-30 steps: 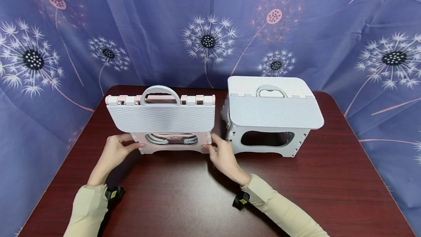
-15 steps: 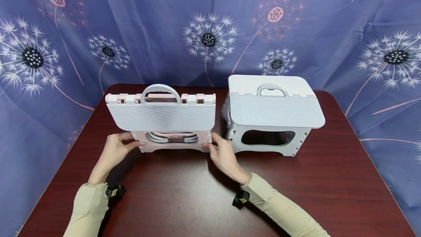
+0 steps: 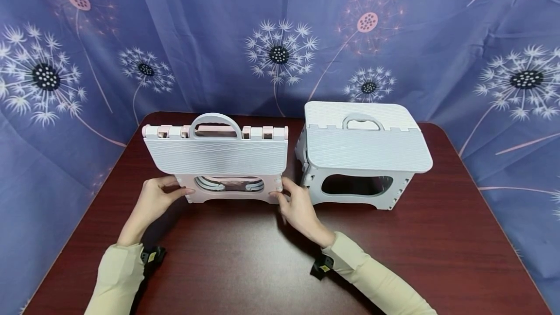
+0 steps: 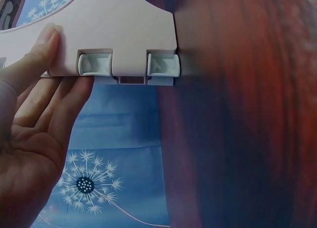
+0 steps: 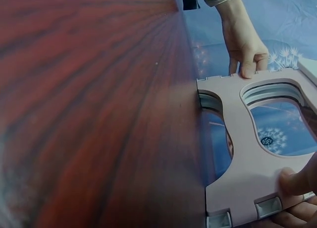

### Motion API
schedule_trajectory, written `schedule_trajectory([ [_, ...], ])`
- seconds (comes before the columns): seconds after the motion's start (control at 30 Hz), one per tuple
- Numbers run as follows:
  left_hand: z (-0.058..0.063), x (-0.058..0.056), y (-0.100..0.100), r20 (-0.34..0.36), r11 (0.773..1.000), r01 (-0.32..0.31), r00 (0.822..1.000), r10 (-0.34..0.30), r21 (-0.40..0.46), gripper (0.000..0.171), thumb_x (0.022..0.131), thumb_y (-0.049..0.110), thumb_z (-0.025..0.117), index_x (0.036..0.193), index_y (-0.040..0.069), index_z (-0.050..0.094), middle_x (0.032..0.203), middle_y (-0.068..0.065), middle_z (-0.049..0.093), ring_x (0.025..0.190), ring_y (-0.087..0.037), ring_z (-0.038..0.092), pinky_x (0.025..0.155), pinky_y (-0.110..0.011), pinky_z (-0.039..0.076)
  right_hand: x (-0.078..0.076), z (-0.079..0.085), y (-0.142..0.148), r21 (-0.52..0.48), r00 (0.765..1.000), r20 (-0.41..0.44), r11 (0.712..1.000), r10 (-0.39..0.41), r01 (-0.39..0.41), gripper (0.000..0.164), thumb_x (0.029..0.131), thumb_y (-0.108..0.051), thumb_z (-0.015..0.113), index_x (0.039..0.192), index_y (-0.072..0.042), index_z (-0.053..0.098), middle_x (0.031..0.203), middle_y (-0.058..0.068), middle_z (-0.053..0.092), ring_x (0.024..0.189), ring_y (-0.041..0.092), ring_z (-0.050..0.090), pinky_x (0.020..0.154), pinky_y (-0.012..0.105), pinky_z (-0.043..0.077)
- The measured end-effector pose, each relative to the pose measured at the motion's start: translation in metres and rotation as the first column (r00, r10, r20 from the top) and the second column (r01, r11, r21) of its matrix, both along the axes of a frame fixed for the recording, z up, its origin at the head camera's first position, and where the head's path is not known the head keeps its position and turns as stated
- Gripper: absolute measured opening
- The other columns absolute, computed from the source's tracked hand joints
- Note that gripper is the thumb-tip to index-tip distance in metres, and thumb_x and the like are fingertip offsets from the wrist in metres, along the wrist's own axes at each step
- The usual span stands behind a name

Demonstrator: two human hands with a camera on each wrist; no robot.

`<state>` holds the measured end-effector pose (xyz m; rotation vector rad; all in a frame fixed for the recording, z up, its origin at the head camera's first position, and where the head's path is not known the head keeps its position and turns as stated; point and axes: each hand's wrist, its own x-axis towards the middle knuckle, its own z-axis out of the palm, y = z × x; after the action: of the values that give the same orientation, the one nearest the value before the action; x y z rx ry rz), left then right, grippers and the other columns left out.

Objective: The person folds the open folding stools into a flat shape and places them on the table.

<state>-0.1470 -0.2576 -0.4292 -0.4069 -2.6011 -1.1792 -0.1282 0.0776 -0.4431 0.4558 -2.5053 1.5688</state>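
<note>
A partly folded step stool (image 3: 218, 155) with a pale grey top, a grey carry handle and pinkish legs stands on the left of the table. Its front top panel slopes down toward the person. My left hand (image 3: 154, 201) grips the left edge of the pink front leg panel (image 4: 119, 29), thumb on the face and fingers behind the edge. At the opposite edge, my right hand (image 3: 299, 207) pinches the same panel the same way, as the right wrist view shows with the thumb (image 5: 295, 181) near the hinge clips. The stool's back legs are mostly hidden.
A second step stool (image 3: 363, 147), all pale grey, stands unfolded with a flat top close to the right of the first. Both are on a dark red wood table (image 3: 245, 266). Behind hangs a blue dandelion-print cloth (image 3: 210, 62).
Both hands keep the same hold on the pink leg panel, and the stools stay where they were. Only the head view shifts very slightly.
</note>
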Motion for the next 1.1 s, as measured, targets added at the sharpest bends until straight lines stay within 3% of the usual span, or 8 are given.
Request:
schedule_trajectory([
  [0.07, 0.0, 0.0007, -0.0004, 0.013, 1.0, -0.002, 1.0, 0.002, 0.003, 0.023, 0.073, 0.009, 0.083, 0.094, 0.004, 0.076, 0.085, -0.011, 0.075, 0.08, 0.019, 0.058, 0.069, -0.006, 0.046, 0.0009, 0.0006, -0.0003, -0.039, 0.998, 0.05, 0.999, 0.023, -0.021, 0.013, 0.09, -0.004, 0.066, 0.101, -0.005, 0.06, 0.094, 0.013, 0.073, 0.029, 0.027, 0.051, 0.03, 0.025, 0.039],
  [0.17, 0.0006, 0.0015, -0.0007, 0.024, 1.0, -0.002, 1.0, 0.002, 0.007, 0.024, 0.074, 0.01, 0.083, 0.097, 0.004, 0.076, 0.087, -0.011, 0.075, 0.081, 0.018, 0.058, 0.072, -0.006, 0.046, 0.0015, 0.0006, -0.0003, -0.041, 0.998, 0.064, 0.999, 0.026, -0.024, 0.013, 0.09, -0.004, 0.066, 0.101, -0.007, 0.06, 0.09, 0.012, 0.073, 0.029, 0.028, 0.05, 0.031, 0.025, 0.038],
  [0.43, 0.0014, 0.0038, -0.0009, 0.02, 1.0, 0.001, 1.0, -0.001, 0.025, 0.028, 0.073, 0.01, 0.083, 0.1, 0.005, 0.075, 0.089, -0.011, 0.075, 0.082, 0.017, 0.059, 0.073, -0.007, 0.047, 0.0028, 0.0002, -0.0013, 0.054, 1.0, -0.022, 0.998, -0.022, 0.023, 0.013, 0.089, -0.006, 0.067, 0.1, -0.007, 0.06, 0.088, 0.011, 0.073, 0.027, 0.001, 0.043, 0.039, 0.018, 0.041],
  [0.57, 0.0009, 0.005, -0.0014, 0.015, 0.999, 0.002, 1.0, -0.003, 0.039, 0.03, 0.071, 0.008, 0.084, 0.099, 0.005, 0.075, 0.089, -0.011, 0.075, 0.082, 0.016, 0.059, 0.073, -0.007, 0.047, 0.0033, 0.0004, -0.0018, 0.09, 0.997, -0.064, 0.995, -0.039, 0.044, 0.013, 0.088, -0.007, 0.068, 0.099, -0.007, 0.06, 0.088, 0.011, 0.074, 0.029, -0.002, 0.043, 0.046, 0.024, 0.049],
  [0.73, 0.0015, 0.0059, -0.0017, 0.025, 0.999, -0.018, 1.0, 0.017, 0.04, 0.032, 0.07, 0.01, 0.085, 0.1, 0.005, 0.075, 0.09, -0.01, 0.075, 0.083, 0.018, 0.059, 0.073, -0.006, 0.046, 0.0034, 0.0013, -0.0008, 0.154, 0.988, -0.129, 0.982, -0.089, 0.108, 0.017, 0.086, -0.01, 0.072, 0.1, -0.007, 0.063, 0.093, 0.011, 0.074, 0.053, 0.008, 0.063, 0.073, 0.037, 0.056],
  [0.87, 0.0017, 0.0054, -0.0024, 0.026, 0.999, -0.039, 0.999, 0.038, 0.022, 0.033, 0.071, 0.012, 0.085, 0.102, 0.006, 0.075, 0.092, -0.011, 0.075, 0.083, 0.019, 0.058, 0.074, -0.005, 0.045, 0.0038, 0.0016, 0.0003, 0.159, 0.983, -0.139, 0.977, -0.117, 0.139, 0.021, 0.085, -0.012, 0.073, 0.104, -0.008, 0.064, 0.095, 0.011, 0.075, 0.081, 0.018, 0.071, 0.078, 0.039, 0.055],
  [0.97, -0.0001, 0.0044, -0.0039, 0.031, 0.998, -0.056, 0.998, 0.056, 0.009, 0.032, 0.072, 0.015, 0.085, 0.101, 0.007, 0.075, 0.091, -0.006, 0.075, 0.084, 0.019, 0.057, 0.074, -0.005, 0.044, 0.0043, 0.001, 0.001, 0.162, 0.979, -0.162, 0.975, -0.126, 0.153, 0.022, 0.086, -0.01, 0.072, 0.105, -0.007, 0.064, 0.097, 0.01, 0.075, 0.091, 0.021, 0.071, 0.079, 0.037, 0.056],
  [1.1, -0.0021, 0.0041, -0.0053, 0.029, 0.997, -0.074, 0.997, 0.074, -0.01, 0.033, 0.071, 0.019, 0.086, 0.101, 0.009, 0.076, 0.09, -0.002, 0.075, 0.083, 0.019, 0.057, 0.074, -0.005, 0.044, 0.0059, 0.0005, 0.0016, 0.168, 0.971, -0.195, 0.971, -0.135, 0.169, 0.024, 0.086, -0.008, 0.071, 0.108, -0.006, 0.062, 0.097, 0.01, 0.074, 0.089, 0.022, 0.072, 0.079, 0.036, 0.056],
])
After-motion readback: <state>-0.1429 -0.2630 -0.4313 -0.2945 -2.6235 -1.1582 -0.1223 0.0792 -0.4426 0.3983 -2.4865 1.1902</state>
